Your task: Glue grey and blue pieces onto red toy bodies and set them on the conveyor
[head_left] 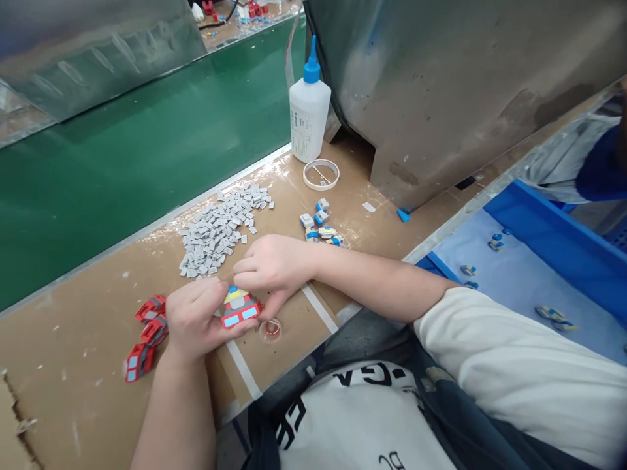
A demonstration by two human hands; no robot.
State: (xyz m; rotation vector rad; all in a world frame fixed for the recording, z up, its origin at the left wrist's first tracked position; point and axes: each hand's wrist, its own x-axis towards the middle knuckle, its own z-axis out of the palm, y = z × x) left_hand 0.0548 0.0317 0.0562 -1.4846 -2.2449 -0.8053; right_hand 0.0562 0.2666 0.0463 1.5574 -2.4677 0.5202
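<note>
hands (235, 294) on toy car (240, 309), table edge near

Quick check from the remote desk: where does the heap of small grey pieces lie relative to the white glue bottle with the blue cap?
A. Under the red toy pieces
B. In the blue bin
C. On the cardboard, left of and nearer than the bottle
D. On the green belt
C: the heap of small grey pieces lies on the cardboard, left of and nearer than the glue bottle, just beyond both hands.
</note>
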